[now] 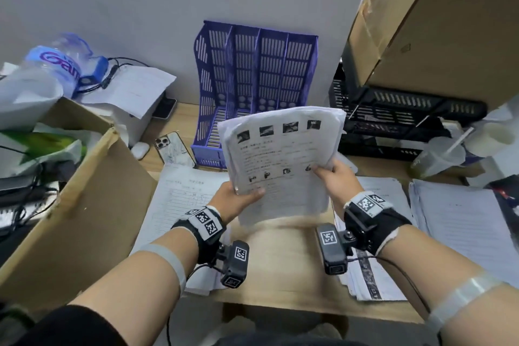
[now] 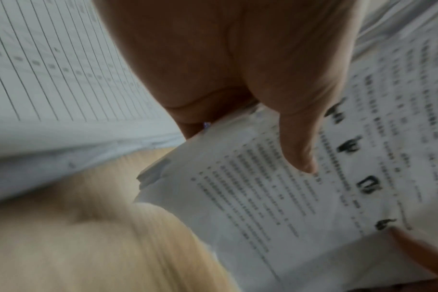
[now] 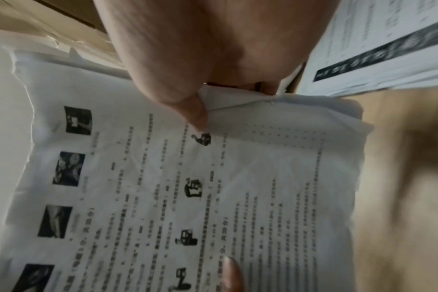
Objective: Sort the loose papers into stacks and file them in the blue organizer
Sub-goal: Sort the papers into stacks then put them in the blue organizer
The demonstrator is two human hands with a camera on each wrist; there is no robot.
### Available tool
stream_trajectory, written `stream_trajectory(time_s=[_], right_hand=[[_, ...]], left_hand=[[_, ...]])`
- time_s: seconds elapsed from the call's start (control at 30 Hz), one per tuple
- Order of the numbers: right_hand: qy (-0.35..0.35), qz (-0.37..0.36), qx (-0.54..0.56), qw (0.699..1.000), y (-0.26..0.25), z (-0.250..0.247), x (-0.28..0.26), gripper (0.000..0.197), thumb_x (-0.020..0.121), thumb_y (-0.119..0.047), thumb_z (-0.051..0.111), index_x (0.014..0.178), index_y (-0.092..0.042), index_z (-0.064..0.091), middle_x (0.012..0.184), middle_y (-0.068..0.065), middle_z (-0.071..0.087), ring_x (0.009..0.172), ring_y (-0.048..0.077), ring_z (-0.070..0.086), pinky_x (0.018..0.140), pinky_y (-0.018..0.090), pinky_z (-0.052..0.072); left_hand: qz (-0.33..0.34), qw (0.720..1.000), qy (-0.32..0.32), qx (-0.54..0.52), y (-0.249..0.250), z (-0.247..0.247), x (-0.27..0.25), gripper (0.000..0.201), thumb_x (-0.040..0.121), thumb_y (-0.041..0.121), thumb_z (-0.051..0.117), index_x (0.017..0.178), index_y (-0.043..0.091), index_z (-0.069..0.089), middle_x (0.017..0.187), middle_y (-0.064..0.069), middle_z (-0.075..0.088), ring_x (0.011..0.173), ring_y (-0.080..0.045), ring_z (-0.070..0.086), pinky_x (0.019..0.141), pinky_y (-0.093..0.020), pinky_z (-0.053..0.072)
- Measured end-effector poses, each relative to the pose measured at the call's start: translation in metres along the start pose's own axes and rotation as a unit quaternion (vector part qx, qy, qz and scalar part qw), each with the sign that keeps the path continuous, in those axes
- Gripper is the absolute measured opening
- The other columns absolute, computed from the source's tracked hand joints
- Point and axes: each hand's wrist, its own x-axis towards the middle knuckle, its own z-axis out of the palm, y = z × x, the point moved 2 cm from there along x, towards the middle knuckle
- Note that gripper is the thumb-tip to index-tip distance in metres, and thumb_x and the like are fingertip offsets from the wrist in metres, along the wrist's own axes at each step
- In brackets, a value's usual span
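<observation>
A stack of printed papers [image 1: 283, 157] [image 2: 275, 207] [image 3: 188, 197] with small pictures and text is lifted above the wooden desk [image 1: 283, 261]. My left hand [image 1: 241, 196] [image 2: 263, 89] grips its left edge, thumb on the top sheet. My right hand [image 1: 334, 174] [image 3: 195, 69] grips its right edge, thumb on top. Just behind the stack stands the blue organizer [image 1: 252, 87], upright against the wall, its slots showing no paper. On the desk lie a ruled form pile [image 1: 182, 199] [image 2: 50, 69] on the left and more paper piles [image 1: 460, 230] [image 3: 388, 49] on the right.
A large cardboard box [image 1: 84, 205] fills the left. A phone [image 1: 174, 149] and an earbud case [image 1: 140, 149] lie beside the organizer. Black trays [image 1: 398, 118] and a tall carton [image 1: 438, 17] stand at the right, with a plastic cup [image 1: 441, 154] in front.
</observation>
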Motion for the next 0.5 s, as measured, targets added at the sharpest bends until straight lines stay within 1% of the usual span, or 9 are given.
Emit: stream_trajectory(time_s=[0.1, 0.17, 0.23, 0.27, 0.3, 0.33, 0.4, 0.43, 0.5], right_hand=[[-0.041, -0.033, 0.068, 0.996, -0.048, 0.024, 0.007, 0.020, 0.094, -0.009, 0.058, 0.096, -0.025, 0.071, 0.094, -0.008, 0.076, 0.089, 0.010, 0.072, 0.083, 0.034, 0.056], [-0.040, -0.067, 0.032, 0.996, -0.078, 0.042, 0.015, 0.016, 0.092, -0.011, 0.061, 0.107, -0.016, 0.063, 0.102, 0.001, 0.073, 0.094, 0.015, 0.070, 0.085, 0.039, 0.056], [0.006, -0.086, -0.053, 0.995, -0.105, 0.060, 0.024, 0.038, 0.082, -0.022, 0.072, 0.113, -0.016, 0.050, 0.112, 0.011, 0.064, 0.100, 0.025, 0.065, 0.091, 0.046, 0.054], [0.024, -0.087, -0.091, 0.992, -0.117, 0.068, 0.026, 0.051, 0.076, -0.028, 0.077, 0.115, -0.017, 0.046, 0.114, 0.013, 0.061, 0.102, 0.027, 0.063, 0.093, 0.047, 0.053], [0.008, -0.082, -0.107, 0.991, -0.127, 0.078, 0.026, 0.060, 0.072, -0.032, 0.080, 0.118, -0.017, 0.044, 0.115, 0.013, 0.060, 0.103, 0.026, 0.062, 0.093, 0.046, 0.053], [-0.040, -0.072, -0.095, 0.992, -0.139, 0.091, 0.020, 0.067, 0.071, -0.035, 0.082, 0.123, -0.017, 0.044, 0.116, 0.012, 0.061, 0.106, 0.025, 0.062, 0.093, 0.046, 0.054], [-0.177, -0.051, -0.084, 0.979, -0.159, 0.120, 0.004, 0.085, 0.068, -0.044, 0.084, 0.136, -0.019, 0.040, 0.121, 0.006, 0.064, 0.110, 0.020, 0.063, 0.090, 0.043, 0.057], [-0.219, -0.066, -0.120, 0.966, -0.169, 0.133, -0.002, 0.098, 0.063, -0.054, 0.083, 0.142, -0.021, 0.036, 0.123, 0.002, 0.063, 0.109, 0.019, 0.065, 0.089, 0.042, 0.057], [-0.218, -0.105, -0.177, 0.954, -0.189, 0.157, -0.009, 0.115, 0.049, -0.074, 0.080, 0.142, -0.021, 0.038, 0.123, 0.000, 0.064, 0.102, 0.018, 0.069, 0.083, 0.042, 0.060]], left_hand=[[0.012, 0.999, 0.032, -0.031, 0.014, -0.028, -0.004, 0.050, 0.068, 0.040, 0.084, 0.113, 0.022, 0.072, 0.115, -0.001, 0.075, 0.110, -0.022, 0.069, 0.101, -0.048, 0.052], [0.031, 0.996, 0.079, -0.017, 0.029, -0.048, -0.004, 0.040, 0.071, 0.042, 0.081, 0.106, 0.025, 0.072, 0.113, -0.002, 0.075, 0.108, -0.023, 0.070, 0.099, -0.049, 0.053], [0.045, 0.988, 0.146, 0.015, 0.048, -0.068, -0.004, 0.018, 0.084, 0.034, 0.075, 0.098, 0.025, 0.068, 0.108, -0.003, 0.073, 0.104, -0.026, 0.069, 0.096, -0.044, 0.054], [0.051, 0.981, 0.184, 0.031, 0.058, -0.077, -0.004, 0.016, 0.088, 0.032, 0.071, 0.099, 0.021, 0.068, 0.104, -0.004, 0.072, 0.102, -0.027, 0.069, 0.093, -0.040, 0.054], [0.061, 0.971, 0.224, 0.049, 0.065, -0.087, -0.003, 0.021, 0.091, 0.033, 0.067, 0.103, 0.015, 0.069, 0.101, -0.006, 0.071, 0.100, -0.028, 0.068, 0.089, -0.036, 0.054], [0.076, 0.960, 0.261, 0.071, 0.071, -0.095, 0.000, 0.028, 0.093, 0.034, 0.064, 0.104, 0.009, 0.071, 0.098, -0.010, 0.072, 0.098, -0.030, 0.069, 0.086, -0.034, 0.053], [0.107, 0.935, 0.315, 0.125, 0.080, -0.108, 0.006, 0.038, 0.096, 0.038, 0.058, 0.095, 0.002, 0.072, 0.092, -0.023, 0.072, 0.089, -0.039, 0.067, 0.076, -0.037, 0.051], [0.123, 0.924, 0.323, 0.161, 0.084, -0.111, 0.010, 0.040, 0.097, 0.038, 0.054, 0.093, 0.001, 0.071, 0.091, -0.026, 0.071, 0.086, -0.040, 0.066, 0.072, -0.036, 0.047], [0.175, 0.901, 0.318, 0.239, 0.095, -0.109, 0.012, 0.029, 0.099, 0.024, 0.050, 0.102, 0.005, 0.071, 0.097, -0.023, 0.072, 0.090, -0.038, 0.065, 0.070, -0.030, 0.037]])
